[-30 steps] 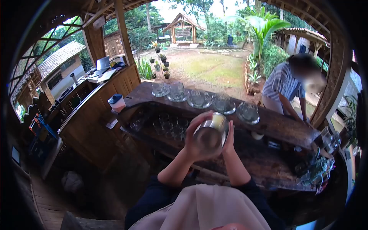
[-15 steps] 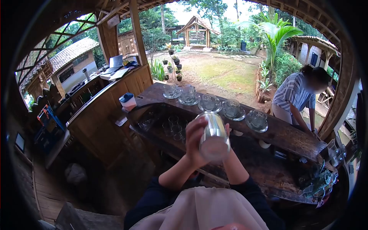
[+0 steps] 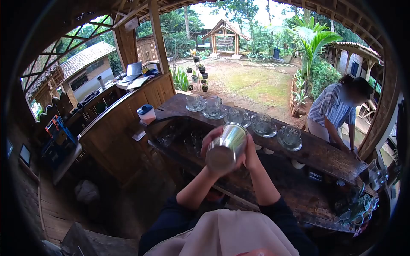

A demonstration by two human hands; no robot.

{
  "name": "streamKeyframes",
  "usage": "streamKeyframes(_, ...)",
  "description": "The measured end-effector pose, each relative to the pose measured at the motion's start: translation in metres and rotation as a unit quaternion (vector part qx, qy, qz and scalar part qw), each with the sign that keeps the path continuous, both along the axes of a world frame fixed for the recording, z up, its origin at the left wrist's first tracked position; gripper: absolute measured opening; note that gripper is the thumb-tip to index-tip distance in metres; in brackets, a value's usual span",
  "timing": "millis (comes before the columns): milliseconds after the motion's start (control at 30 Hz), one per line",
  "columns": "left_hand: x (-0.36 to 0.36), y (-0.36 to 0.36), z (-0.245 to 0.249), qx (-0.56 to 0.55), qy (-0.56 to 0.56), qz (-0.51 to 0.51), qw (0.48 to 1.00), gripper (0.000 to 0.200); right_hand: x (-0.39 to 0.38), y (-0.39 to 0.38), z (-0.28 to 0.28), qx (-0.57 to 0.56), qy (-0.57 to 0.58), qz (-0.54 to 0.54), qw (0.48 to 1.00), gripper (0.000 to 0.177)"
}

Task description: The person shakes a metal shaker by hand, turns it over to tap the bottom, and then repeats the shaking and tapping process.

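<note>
A shiny silver metal cup (image 3: 228,145) is held up in front of my chest, tilted so its round flat base faces me. My left hand (image 3: 210,143) wraps round its left side, and my right hand (image 3: 250,153) grips it from the right. The far end of the cup and some of my fingers are hidden behind it. Just beyond, a row of clear glass cups on saucers stands along the wooden counter (image 3: 329,158); the nearest to my right hand are one glass cup (image 3: 262,123) and another glass cup (image 3: 291,134).
A jar with a dark blue lid (image 3: 146,113) stands at the counter's left end. Glassware (image 3: 363,207) crowds the right end, near a glass pitcher (image 3: 376,173). A person in a striped shirt (image 3: 326,106) leans over the counter's far right side.
The metal cup has moved slightly left and down and is tilted more, with both hands still round it. The whole view has shifted a little.
</note>
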State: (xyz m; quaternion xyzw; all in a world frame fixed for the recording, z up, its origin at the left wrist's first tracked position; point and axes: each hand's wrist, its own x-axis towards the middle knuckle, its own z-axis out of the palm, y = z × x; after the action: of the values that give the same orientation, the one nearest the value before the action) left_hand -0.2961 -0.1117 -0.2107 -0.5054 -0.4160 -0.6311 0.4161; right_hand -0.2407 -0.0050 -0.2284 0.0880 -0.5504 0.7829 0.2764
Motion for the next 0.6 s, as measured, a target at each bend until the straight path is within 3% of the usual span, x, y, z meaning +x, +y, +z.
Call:
streamKeyframes(67,0.012,-0.048,-0.004,-0.059,0.08,-0.099,0.99,0.075,0.02,-0.028,0.03,0.111,0.119,-0.001,0.987,0.085)
streamKeyframes(100,0.041,-0.03,0.023,0.174,0.169,-0.161,0.957,0.056,0.025,-0.037,0.04,0.157,0.171,-0.004,0.973,0.092)
streamKeyframes(133,0.054,-0.025,0.035,0.251,0.215,-0.248,0.911,0.044,0.022,-0.034,0.036,0.19,0.187,0.032,0.963,0.1)
streamKeyframes(167,0.052,-0.023,0.033,0.253,0.215,-0.25,0.909,0.044,0.024,-0.047,0.043,0.162,0.255,0.068,0.951,0.103)
streamKeyframes(233,0.04,-0.023,0.011,0.191,0.193,-0.199,0.942,0.044,0.015,-0.037,0.013,0.084,0.212,0.014,0.974,0.098)
streamKeyframes(267,0.012,-0.032,-0.008,-0.008,0.104,-0.167,0.98,0.052,0.002,-0.019,-0.011,-0.022,0.142,0.049,0.988,0.091)
streamKeyframes(300,0.009,-0.007,-0.023,-0.034,0.006,-0.084,0.996,0.06,-0.007,0.001,-0.031,-0.13,0.07,0.082,0.986,0.083)
streamKeyframes(333,0.002,0.004,-0.007,-0.099,-0.047,-0.041,0.993,0.066,-0.01,0.015,-0.034,-0.073,-0.004,-0.006,0.997,0.069)
streamKeyframes(367,0.003,0.01,-0.002,-0.139,-0.229,-0.173,0.948,0.074,-0.012,0.026,-0.046,-0.049,-0.024,-0.052,0.997,0.062)
streamKeyframes(433,-0.023,0.014,-0.023,-0.245,-0.327,-0.223,0.885,0.079,-0.005,0.009,-0.029,0.007,0.015,-0.12,0.993,0.061)
streamKeyframes(500,-0.018,-0.008,-0.047,-0.183,-0.156,0.047,0.97,0.074,0.005,-0.019,-0.003,0.045,0.092,-0.139,0.985,0.067)
streamKeyframes(567,0.05,-0.115,0.06,-0.411,-0.023,0.084,0.907,0.076,0.027,-0.04,0.035,0.282,0.091,-0.183,0.937,0.085)
streamKeyframes(600,0.051,-0.105,0.062,-0.412,-0.023,0.086,0.907,0.076,0.031,-0.046,0.046,0.293,0.186,-0.152,0.925,0.092)
